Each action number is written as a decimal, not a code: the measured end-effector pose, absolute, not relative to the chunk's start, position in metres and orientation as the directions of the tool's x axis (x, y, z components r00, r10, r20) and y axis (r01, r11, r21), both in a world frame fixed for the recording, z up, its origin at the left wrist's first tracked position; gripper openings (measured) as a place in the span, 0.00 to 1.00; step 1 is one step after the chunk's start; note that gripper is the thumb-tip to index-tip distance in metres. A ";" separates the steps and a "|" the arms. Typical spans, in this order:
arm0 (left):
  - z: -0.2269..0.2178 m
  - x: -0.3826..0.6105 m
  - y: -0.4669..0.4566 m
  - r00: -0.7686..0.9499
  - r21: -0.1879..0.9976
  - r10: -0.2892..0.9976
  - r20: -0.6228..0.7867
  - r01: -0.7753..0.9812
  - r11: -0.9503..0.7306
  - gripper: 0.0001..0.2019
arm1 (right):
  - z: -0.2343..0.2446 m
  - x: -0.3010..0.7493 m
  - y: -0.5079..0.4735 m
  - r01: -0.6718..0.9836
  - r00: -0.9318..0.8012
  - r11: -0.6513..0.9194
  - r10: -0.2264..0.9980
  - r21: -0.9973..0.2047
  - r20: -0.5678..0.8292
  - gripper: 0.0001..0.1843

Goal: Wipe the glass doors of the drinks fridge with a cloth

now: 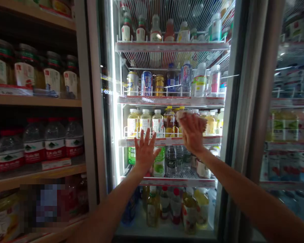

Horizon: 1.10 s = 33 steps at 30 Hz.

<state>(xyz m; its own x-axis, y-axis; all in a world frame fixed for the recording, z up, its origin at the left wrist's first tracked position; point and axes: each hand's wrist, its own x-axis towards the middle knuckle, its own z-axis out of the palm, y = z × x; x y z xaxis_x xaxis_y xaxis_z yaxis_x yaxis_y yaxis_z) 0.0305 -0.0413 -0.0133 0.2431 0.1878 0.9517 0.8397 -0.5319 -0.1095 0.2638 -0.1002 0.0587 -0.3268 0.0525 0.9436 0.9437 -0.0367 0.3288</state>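
Note:
In front of me stands a lit drinks fridge with a glass door. My left hand is spread flat against the glass, its fingers apart, at the height of the shelf edge below the tea bottles. Higher and to the right, my right hand presses a crumpled pale cloth to the door. Part of the cloth shows beyond the fingers; the rest lies hidden under the palm. Behind the glass, a row of cans and bottles sits above both hands, among them a blue can.
On the left, wooden shelves hold jars with green-banded lids and red-capped water bottles. A metal door frame runs down the right, with another glass-fronted fridge beyond it. More bottles stand at the fridge's bottom.

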 end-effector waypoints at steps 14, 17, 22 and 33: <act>-0.014 0.027 -0.042 0.257 -0.135 0.159 0.953 0.834 -0.535 0.33 | 0.059 0.248 -0.098 0.871 -0.490 0.073 0.197 0.486 0.849 0.30; -0.014 0.027 -0.041 0.261 -0.145 0.149 0.954 0.834 -0.532 0.32 | 0.071 0.252 -0.096 0.994 -0.099 -0.042 -0.059 0.097 0.993 0.28; -0.014 0.027 -0.041 0.256 -0.139 0.152 0.955 0.835 -0.533 0.31 | 0.064 0.243 -0.095 0.866 -0.499 0.071 0.167 0.495 0.850 0.31; -0.017 0.026 -0.038 0.240 -0.121 0.139 0.961 0.815 -0.567 0.31 | 0.056 0.241 -0.096 0.891 -0.454 0.056 0.163 0.451 0.876 0.29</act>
<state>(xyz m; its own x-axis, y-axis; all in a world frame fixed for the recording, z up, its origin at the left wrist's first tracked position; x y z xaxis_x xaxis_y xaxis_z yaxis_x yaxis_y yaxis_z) 0.0261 -0.0379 -0.0171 0.2396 0.1392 0.9608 0.8146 -0.5673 -0.1209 0.2406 -0.0960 0.0560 -0.4540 0.1628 0.8760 0.8907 0.0561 0.4512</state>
